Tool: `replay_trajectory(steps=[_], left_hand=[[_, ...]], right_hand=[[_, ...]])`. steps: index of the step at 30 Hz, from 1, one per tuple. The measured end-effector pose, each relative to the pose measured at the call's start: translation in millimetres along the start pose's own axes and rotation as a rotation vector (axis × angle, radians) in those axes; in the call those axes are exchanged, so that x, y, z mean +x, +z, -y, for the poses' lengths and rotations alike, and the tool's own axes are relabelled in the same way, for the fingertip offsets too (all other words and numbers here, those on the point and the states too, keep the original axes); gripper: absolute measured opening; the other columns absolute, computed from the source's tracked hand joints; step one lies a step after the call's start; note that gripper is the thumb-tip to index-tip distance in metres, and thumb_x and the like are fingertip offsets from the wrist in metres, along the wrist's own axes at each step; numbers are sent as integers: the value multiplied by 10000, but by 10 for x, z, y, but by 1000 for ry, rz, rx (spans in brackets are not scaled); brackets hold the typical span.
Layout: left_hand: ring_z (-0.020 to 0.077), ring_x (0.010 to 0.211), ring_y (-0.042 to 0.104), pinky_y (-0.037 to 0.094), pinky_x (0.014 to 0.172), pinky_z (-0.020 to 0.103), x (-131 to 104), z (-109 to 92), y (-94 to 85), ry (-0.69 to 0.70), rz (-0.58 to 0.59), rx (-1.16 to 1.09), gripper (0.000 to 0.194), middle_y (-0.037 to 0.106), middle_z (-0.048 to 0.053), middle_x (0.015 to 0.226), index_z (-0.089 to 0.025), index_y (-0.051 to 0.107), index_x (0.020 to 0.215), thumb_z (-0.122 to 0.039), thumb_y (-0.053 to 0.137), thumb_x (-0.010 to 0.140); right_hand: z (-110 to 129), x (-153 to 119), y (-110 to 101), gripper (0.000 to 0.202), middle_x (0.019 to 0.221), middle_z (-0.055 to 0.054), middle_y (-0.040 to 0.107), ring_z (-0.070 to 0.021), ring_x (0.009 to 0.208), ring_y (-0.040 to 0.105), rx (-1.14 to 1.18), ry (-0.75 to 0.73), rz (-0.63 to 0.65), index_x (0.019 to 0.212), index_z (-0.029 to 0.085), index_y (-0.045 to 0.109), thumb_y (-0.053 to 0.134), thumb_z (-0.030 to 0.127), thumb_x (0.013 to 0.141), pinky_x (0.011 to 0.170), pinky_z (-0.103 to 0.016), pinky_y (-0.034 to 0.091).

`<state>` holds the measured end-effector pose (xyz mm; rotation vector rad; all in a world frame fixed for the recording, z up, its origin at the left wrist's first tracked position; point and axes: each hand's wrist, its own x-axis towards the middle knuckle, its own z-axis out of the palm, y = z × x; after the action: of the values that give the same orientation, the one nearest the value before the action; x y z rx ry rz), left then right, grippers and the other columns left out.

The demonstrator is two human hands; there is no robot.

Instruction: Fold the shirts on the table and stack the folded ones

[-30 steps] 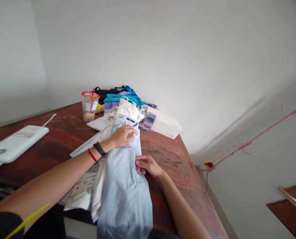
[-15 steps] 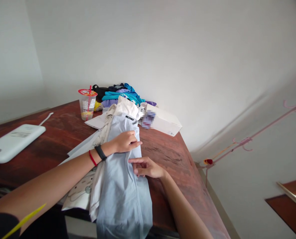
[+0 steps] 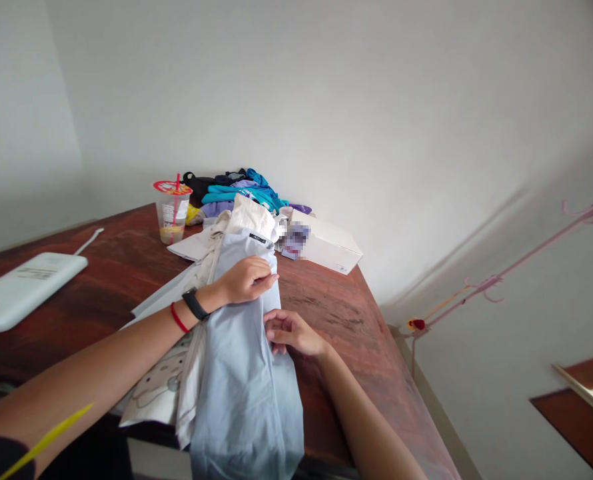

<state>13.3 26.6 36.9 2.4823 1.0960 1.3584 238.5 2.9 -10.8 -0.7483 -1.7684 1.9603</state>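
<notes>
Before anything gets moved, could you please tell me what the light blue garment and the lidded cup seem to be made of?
The light blue folded garment looks like smooth, matte woven cloth, perhaps cotton, judging by its soft creases. The clear cup with a red-patterned lid seems to be thin, glossy plastic, since its wall is see-through.

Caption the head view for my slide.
Left hand and right hand at a light-blue garment on a wooden table.

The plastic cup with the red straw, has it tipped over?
No, the plastic cup stands upright on the table, with its red straw sticking up above the lid.
</notes>
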Motion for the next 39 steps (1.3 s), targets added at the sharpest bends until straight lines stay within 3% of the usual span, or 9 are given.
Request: replay_trajectory(steps=[5,10,12,22,25,28,31,34,39], left_hand=[[203,673,522,439,766,387,4,2,16,104,79,35,469,530,36,620,-231,415,597,-328,402,1056],[199,699,599,428,714,333,-81,134,212,38,337,110,408,639,28,665,-214,570,638,-384,527,1006],[201,734,627,434,728,320,-118,185,290,21,389,132,356,675,29,693,-216,616,652,-371,576,970],[208,764,652,465,777,321,-134,216,331,7,362,85,289,689,21,702,-227,640,662,-332,616,930],[212,814,669,491,794,324,-146,200,326,-36,353,71,106,721,23,854,-237,692,911,-315,621,926],[246,970,678,521,853,353,-165,192,337,-120,275,124,376,695,86,1146,-225,589,1279,-268,623,908],[279,1057,660,536,882,388,-180,218,366,-201,188,225,525,602,149,1310,-207,487,1402,-246,621,896],[265,1006,663,544,848,383,-186,269,397,-221,196,257,505,586,140,1296,-208,499,1384,-232,618,894],[232,885,657,519,794,360,-176,302,407,-149,297,225,194,640,87,1123,-215,665,1108,-264,591,935]], right_hand=[[-15,10,-12,604,794,30,663,-64,518,560,-6,20,3,1237,186,645,904,428,748,505,-207,474],[-17,17,-17,634,789,24,676,-65,525,567,-50,33,5,1267,183,659,901,448,744,505,-204,462],[-24,20,-16,613,785,23,684,-61,519,562,-52,40,-6,1238,177,676,902,453,739,507,-202,458],[-49,32,-23,591,776,23,693,-55,507,535,-62,40,-15,1199,169,688,894,477,738,531,-220,475],[-49,33,-15,599,776,21,694,-53,508,527,-45,47,-18,1197,162,685,898,478,734,536,-222,480],[-50,32,-5,600,766,23,692,-51,502,512,-26,50,-27,1185,160,680,903,476,727,534,-225,479],[-50,31,0,581,769,26,692,-45,488,491,-20,52,-31,1172,163,677,900,472,734,538,-232,480],[-47,30,1,581,768,27,691,-46,486,489,-21,60,-30,1165,165,677,902,476,729,538,-235,482],[-46,30,-2,591,766,22,691,-53,493,506,-31,59,-35,1174,163,681,899,485,729,525,-228,465]])
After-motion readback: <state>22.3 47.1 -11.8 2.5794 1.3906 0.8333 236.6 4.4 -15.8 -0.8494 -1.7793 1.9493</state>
